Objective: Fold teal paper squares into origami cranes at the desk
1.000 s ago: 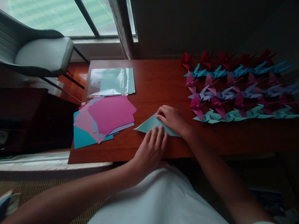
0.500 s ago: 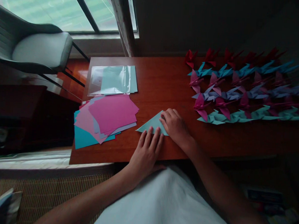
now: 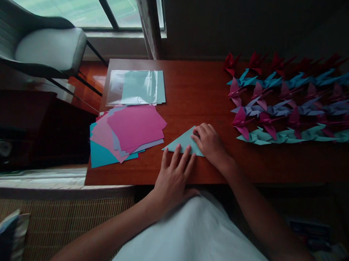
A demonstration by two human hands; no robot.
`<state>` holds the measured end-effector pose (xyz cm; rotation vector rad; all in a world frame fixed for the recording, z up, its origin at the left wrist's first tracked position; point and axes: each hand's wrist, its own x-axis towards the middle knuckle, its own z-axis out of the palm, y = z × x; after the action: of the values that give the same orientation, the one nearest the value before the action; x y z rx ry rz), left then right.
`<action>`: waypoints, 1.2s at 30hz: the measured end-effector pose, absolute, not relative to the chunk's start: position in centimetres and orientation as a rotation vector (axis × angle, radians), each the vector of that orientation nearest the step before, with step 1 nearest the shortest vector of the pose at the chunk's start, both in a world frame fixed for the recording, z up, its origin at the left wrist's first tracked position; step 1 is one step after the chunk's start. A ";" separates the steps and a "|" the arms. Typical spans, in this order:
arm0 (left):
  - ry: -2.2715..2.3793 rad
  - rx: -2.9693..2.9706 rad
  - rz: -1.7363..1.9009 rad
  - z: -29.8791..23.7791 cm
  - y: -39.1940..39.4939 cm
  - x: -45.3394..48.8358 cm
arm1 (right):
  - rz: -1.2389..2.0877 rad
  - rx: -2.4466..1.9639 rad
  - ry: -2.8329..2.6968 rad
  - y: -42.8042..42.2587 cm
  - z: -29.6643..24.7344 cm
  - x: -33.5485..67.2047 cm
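Note:
A pale green sheet of origami paper [image 3: 183, 140], folded into a triangle, lies on the table in front of me with its long edge toward my body. My left hand [image 3: 173, 177] rests with spread fingers, their tips along that near edge. At the paper's upper right side, my right hand [image 3: 210, 144] has its fingers curled in, thumb and index finger closed at the edge. The right hand covers part of the triangle's right side.
Loose pink, lilac and blue paper sheets [image 3: 136, 126] lie fanned out on the left. Behind them is a clear plastic packet [image 3: 135, 87] with pale green paper. Rows of folded paper cranes [image 3: 276, 108] fill the wooden table's [image 3: 194, 88] right side. A chair [image 3: 47, 48] stands beyond the left end.
My left fingers have spread further apart, the index finger now closer to the triangle's left tip. My right hand stays at the upper right edge. The whole view has shifted slightly.

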<state>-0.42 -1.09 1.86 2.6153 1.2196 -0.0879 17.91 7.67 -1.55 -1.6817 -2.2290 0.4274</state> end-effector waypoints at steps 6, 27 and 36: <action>1.121 2.652 -0.070 1.3 -1.0 -0.3 | 0.437 -1.688 -2.221 7.6 -1.5 17.9; 1.501 2.555 0.039 1.5 -1.3 -4.0 | 0.292 -1.719 -2.282 7.1 -2.1 17.6; 1.760 2.543 0.171 1.6 -1.0 -5.9 | 0.352 -1.700 -2.235 7.2 -2.0 17.7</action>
<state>-5.88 -1.02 1.57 2.5433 1.7603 0.1706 17.66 7.22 -2.00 -1.7005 -2.2346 0.3517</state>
